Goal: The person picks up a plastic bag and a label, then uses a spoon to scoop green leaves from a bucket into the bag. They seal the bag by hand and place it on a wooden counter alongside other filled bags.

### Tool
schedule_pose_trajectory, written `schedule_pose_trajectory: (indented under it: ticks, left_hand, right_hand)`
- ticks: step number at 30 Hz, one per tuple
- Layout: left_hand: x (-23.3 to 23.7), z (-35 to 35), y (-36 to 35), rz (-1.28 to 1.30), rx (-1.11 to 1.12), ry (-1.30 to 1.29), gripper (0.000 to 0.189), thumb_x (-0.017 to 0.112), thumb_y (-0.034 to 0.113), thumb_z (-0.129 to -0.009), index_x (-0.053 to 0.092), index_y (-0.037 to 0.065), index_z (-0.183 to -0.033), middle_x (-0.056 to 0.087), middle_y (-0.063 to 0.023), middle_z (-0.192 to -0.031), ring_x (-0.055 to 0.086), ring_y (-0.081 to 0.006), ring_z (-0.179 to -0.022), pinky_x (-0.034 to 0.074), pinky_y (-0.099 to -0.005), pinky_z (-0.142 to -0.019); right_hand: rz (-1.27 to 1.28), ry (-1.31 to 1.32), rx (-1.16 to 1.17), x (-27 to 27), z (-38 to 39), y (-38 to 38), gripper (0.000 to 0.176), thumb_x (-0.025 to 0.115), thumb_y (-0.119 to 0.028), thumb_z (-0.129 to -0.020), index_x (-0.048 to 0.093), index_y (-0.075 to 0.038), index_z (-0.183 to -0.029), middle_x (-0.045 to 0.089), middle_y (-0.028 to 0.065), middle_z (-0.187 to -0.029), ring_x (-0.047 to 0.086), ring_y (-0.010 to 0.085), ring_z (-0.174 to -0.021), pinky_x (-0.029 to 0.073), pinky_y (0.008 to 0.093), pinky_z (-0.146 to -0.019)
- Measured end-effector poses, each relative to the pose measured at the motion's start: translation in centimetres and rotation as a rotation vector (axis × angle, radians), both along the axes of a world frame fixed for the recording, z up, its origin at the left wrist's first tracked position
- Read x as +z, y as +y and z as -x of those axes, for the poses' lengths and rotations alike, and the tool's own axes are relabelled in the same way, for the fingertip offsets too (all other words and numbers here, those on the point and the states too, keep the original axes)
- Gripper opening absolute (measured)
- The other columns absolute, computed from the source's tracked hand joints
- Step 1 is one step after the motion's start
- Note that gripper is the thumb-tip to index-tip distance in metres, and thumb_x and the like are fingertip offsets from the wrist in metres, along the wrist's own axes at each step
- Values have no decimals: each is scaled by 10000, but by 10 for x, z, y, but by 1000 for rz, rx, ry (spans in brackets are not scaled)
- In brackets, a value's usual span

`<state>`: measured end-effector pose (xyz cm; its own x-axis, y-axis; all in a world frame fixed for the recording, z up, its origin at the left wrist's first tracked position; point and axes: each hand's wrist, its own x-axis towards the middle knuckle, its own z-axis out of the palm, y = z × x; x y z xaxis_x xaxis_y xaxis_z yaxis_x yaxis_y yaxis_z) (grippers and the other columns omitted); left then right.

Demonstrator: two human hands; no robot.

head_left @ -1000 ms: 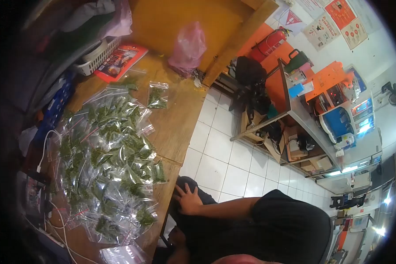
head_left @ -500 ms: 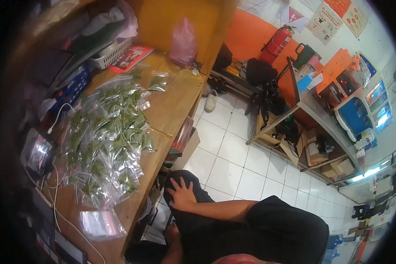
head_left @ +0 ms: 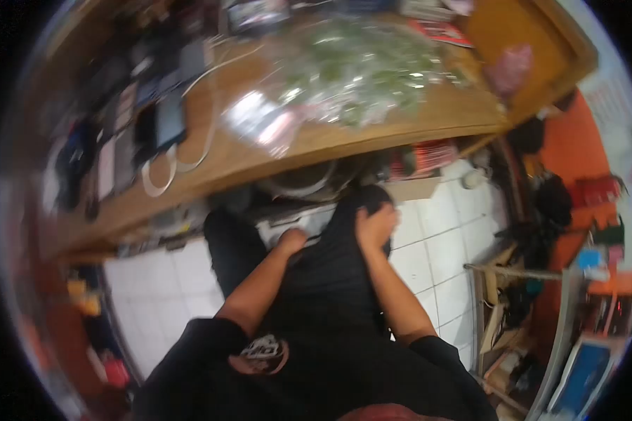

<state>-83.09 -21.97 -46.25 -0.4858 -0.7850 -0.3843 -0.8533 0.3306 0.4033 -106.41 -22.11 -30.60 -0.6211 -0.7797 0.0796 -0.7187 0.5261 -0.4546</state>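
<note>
While two bare hands lie low over the lap, one pile of clear bags (head_left: 358, 74) sits above them on the wooden tabletop (head_left: 414, 119), too blurred and overlapped for its bags to be counted. The right hand (head_left: 377, 226) rests on the right knee (head_left: 372, 197), thumb and fingers apart. The left hand (head_left: 293, 242) lies by the inner side of the left leg (head_left: 233, 242); its fingers are smeared and partly hidden, so whether they are apart or together cannot be told.

One stack of flat clear bags (head_left: 263, 121) lies near the tabletop's front edge, just left of the pile, its glare masking the number. One red booklet (head_left: 442, 33) lies beyond the pile; one pale basket (head_left: 427, 9) is cut off at the top edge.

As for containers, the piled bags hold green leaves, while the contents of one pink plastic bag (head_left: 510, 70) cannot be made out. Below the tabletop, red printed items (head_left: 425, 160) sit in partial shadow, their number unclear
</note>
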Motion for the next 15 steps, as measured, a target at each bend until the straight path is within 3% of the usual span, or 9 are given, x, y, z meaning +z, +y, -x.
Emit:
schedule_pose_trajectory:
  ticks: [1,3,4,6,11,13,15]
  left_hand:
    - [-6,-5,-1,21,-18,93,266,504,197,-867,700,28,-926,680,-194,-987,634,-380,-961,492,-481,-854]
    - [39,7,10,-223,482,379,271,544,244,-861,702,40,-945,678,-199,-1018,630,-378,-988,487,-466,-862]
    - [27,5,12,-222,507,370,271,544,244,-861,702,40,-945,678,-199,-1018,630,-378,-988,487,-466,-862]
    - [5,-1,8,-173,325,368,294,573,293,-856,706,54,-965,679,-204,-1028,629,-374,-1000,486,-445,-870]
    - [53,3,8,-125,485,361,265,567,234,-865,705,29,-960,689,-199,-1015,651,-372,-944,506,-418,-848]
    - [83,6,8,58,580,495,235,561,175,-860,703,23,-970,694,-199,-1002,661,-360,-941,513,-404,-837]
    - [96,6,13,-1,630,493,227,559,146,-854,704,19,-974,698,-196,-978,669,-347,-943,519,-397,-833]
  right_hand:
    - [-36,-13,-50,14,-2,5,560,747,-336,-782,536,17,-1162,547,225,-1146,515,392,-1100,410,486,-931]
    - [-51,-17,-127,10,6,8,526,738,-386,-801,568,-55,-1173,567,187,-1167,537,388,-1107,428,509,-916]
    - [-76,-73,-157,1,12,9,494,727,-385,-812,574,-74,-1164,578,173,-1164,544,384,-1109,428,511,-916]
    - [-119,-172,-206,-9,24,5,424,711,-377,-828,586,-112,-1135,597,149,-1154,559,371,-1113,428,513,-917]
    - [-112,-216,-147,-11,23,-3,252,674,-289,-869,606,-126,-1049,617,95,-1091,582,337,-1044,426,528,-871]
    - [-93,-257,-154,-13,20,-6,200,663,-275,-874,631,-118,-994,625,87,-1074,582,337,-1034,422,524,-863]
    - [-40,-269,-126,-14,20,-3,171,658,-272,-873,653,-111,-933,628,93,-1062,581,339,-1037,416,525,-873]
